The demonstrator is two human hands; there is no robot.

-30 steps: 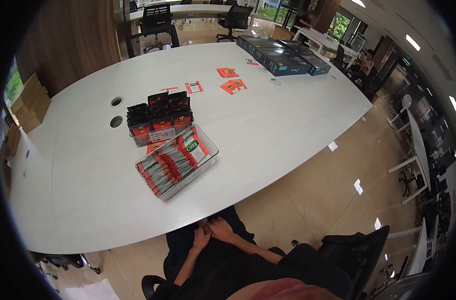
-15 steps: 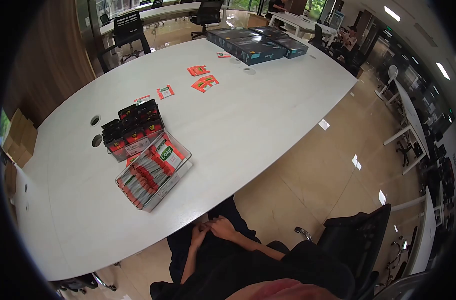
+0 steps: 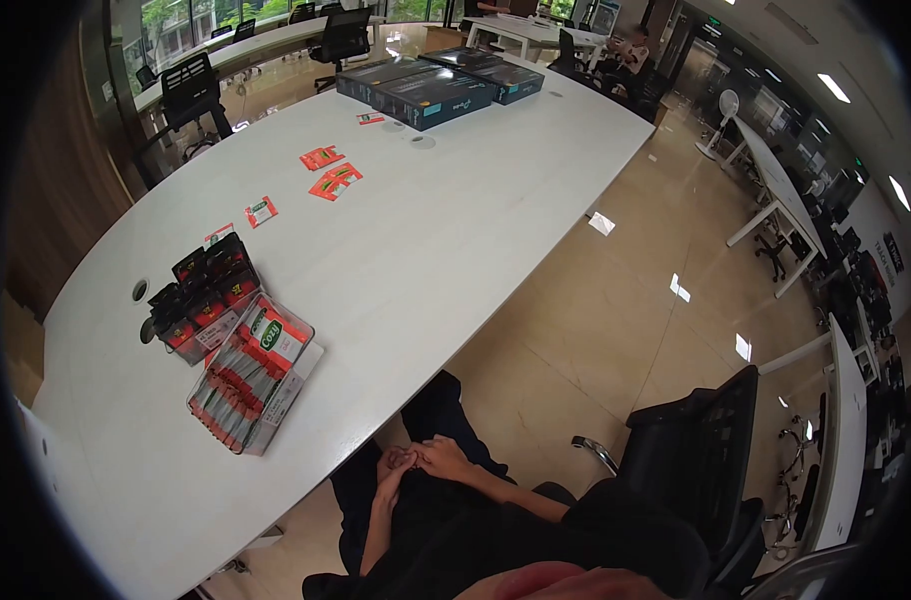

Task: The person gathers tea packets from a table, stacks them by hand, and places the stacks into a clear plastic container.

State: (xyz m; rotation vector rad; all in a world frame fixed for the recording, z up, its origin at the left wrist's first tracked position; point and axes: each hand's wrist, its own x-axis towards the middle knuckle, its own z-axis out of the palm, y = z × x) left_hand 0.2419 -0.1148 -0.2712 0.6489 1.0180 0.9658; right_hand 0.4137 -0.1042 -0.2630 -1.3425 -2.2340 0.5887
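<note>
In my lap, just off the table's edge, my left hand [image 3: 396, 468] and my right hand [image 3: 442, 458] meet with fingers curled and touching. Whether anything small lies between them is hidden. On the white table [image 3: 446, 230], a clear bin [image 3: 251, 375] tilts against its neighbour, packed with red and grey sachets, one reading "Cozy" on top. Behind it stands a holder of black and red packets [image 3: 208, 290]. Flat red sachets [image 3: 336, 182] lie farther up the table, with a single one [image 3: 261, 211] nearer the bins.
Dark flat boxes [image 3: 431, 95] sit at the table's far end. A black chair [image 3: 691, 450] stands on my right. Other desks [image 3: 776, 190], a white fan [image 3: 728, 110] and a seated person [image 3: 631, 55] are in the background.
The view has turned to the right, so the table and its items appear farther left. My hands remain together in my lap.
</note>
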